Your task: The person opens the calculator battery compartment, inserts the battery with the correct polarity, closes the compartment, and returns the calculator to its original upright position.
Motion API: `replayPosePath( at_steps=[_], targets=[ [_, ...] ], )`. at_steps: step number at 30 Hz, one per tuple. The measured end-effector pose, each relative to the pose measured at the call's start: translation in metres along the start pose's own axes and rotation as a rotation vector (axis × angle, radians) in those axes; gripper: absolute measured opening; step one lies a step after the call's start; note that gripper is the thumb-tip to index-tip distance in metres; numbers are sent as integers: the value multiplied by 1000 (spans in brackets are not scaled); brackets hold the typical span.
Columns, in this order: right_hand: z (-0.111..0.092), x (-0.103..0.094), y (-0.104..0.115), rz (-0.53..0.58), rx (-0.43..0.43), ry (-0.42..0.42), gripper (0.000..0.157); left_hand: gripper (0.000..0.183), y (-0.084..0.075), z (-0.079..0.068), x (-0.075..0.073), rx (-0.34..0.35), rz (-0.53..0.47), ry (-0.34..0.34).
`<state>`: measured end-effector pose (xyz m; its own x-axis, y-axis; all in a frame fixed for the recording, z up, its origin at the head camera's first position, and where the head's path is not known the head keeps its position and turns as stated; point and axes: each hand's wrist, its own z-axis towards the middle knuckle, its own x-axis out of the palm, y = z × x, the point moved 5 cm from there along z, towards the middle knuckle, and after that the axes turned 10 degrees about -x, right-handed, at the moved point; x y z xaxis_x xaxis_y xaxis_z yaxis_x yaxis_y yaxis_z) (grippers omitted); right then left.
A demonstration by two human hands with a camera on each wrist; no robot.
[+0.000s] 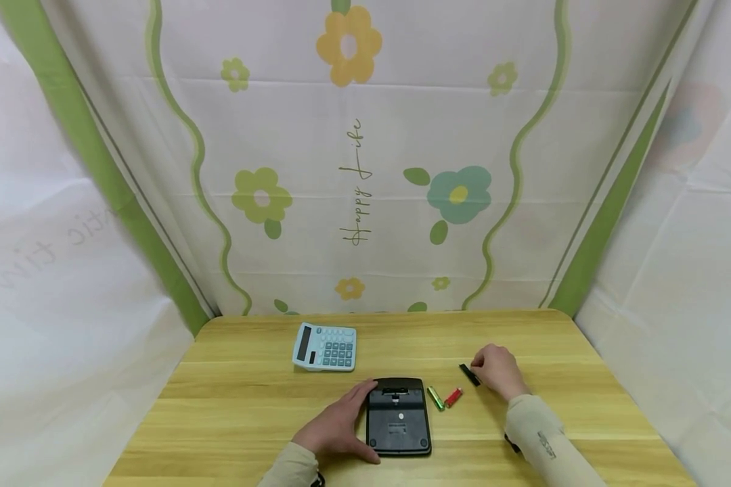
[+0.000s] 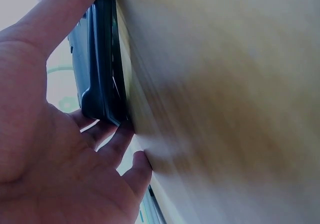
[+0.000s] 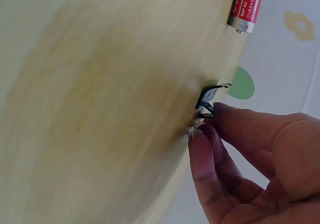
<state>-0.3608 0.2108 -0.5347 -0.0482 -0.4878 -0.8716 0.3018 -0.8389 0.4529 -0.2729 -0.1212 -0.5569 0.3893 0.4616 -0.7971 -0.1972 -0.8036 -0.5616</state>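
Note:
A black calculator (image 1: pixel 398 426) lies face down on the table, with the battery compartment (image 1: pixel 395 391) in its back uncovered. My left hand (image 1: pixel 341 426) holds it at the left side, thumb at the near end and fingers at the far corner; the left wrist view shows the calculator's edge (image 2: pixel 102 59) between them. Off to the right, my right hand (image 1: pixel 498 370) pinches a small black battery cover (image 1: pixel 470 375) at the tabletop. Between the hands lie a green battery (image 1: pixel 436 398) and a red battery (image 1: pixel 453 397), the latter marked AA in the right wrist view.
A light blue calculator (image 1: pixel 325 348) lies face up toward the back of the wooden table (image 1: pixel 231 406). Printed fabric curtains (image 1: pixel 365 149) hang behind the table and along both sides.

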Motion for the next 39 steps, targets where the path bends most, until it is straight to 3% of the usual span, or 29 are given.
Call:
replayPosePath(
  at_steps=[9, 16, 22, 28, 32, 39],
  targets=[
    [-2, 1, -2, 11, -19, -16, 7, 128, 3, 3, 2, -18, 17, -2],
    [-8, -2, 20, 63, -97, -55, 18, 127, 2, 0, 0, 11, 14, 3],
    [-18, 5, 44, 119, -128, 62, 24, 127, 1, 0, 1, 0, 1, 12],
    [-27, 20, 55, 79, -179, 195, 50, 127, 1, -1, 0, 3, -10, 11],
    [-29, 24, 60, 28, -220, 191, 55, 127, 0, -2, -1, 8, -19, 9],
    [-30, 25, 63, 6, -242, 148, 44, 127, 1, 0, 1, -2, -10, 8]
  ],
)
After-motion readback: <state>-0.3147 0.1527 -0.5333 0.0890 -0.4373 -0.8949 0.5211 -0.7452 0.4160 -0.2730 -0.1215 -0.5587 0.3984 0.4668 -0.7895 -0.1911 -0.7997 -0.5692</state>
